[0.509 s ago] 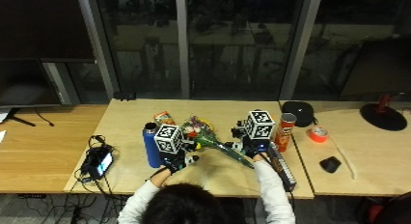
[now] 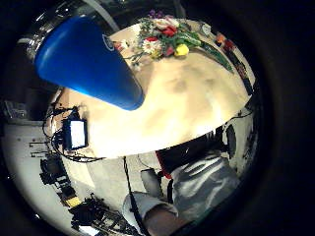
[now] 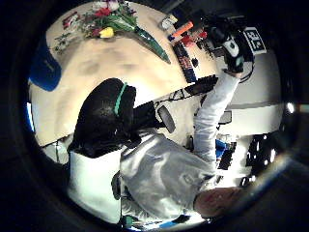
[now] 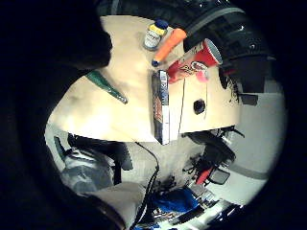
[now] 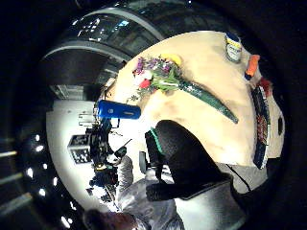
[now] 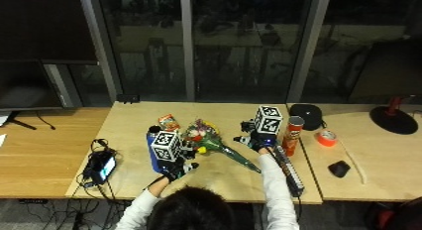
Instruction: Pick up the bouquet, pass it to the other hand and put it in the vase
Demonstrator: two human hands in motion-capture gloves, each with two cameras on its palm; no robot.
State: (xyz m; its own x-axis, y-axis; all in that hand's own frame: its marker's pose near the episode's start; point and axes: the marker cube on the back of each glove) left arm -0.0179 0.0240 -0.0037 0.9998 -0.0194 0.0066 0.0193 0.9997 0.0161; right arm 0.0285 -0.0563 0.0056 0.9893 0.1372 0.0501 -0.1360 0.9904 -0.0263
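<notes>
The bouquet (image 6: 206,139) lies flat on the wooden table (image 6: 131,122), flowers toward the left, green-wrapped stems (image 6: 240,160) pointing to the front right. A blue vase (image 6: 151,153) stands upright just left of the flowers. My left hand (image 6: 177,169) hovers in front of the vase and holds nothing; its palm view shows the vase (image 2: 88,64) close and the bouquet (image 2: 165,32) farther off. My right hand (image 6: 256,141) is raised beside the stems, apart from them, fingers relaxed; it also shows in the left thumb side view (image 3: 231,46).
A red crisps can (image 6: 290,136), a long flat box (image 6: 290,168), an orange tape roll (image 6: 325,137) and a black mouse (image 6: 339,168) lie to the right. A snack packet (image 6: 168,122) is behind the vase. A small screen with cables (image 6: 102,165) sits at the left edge.
My right hand has shifted slightly away from me, above the stems. The bouquet, the vase and my left hand stay about where they were.
</notes>
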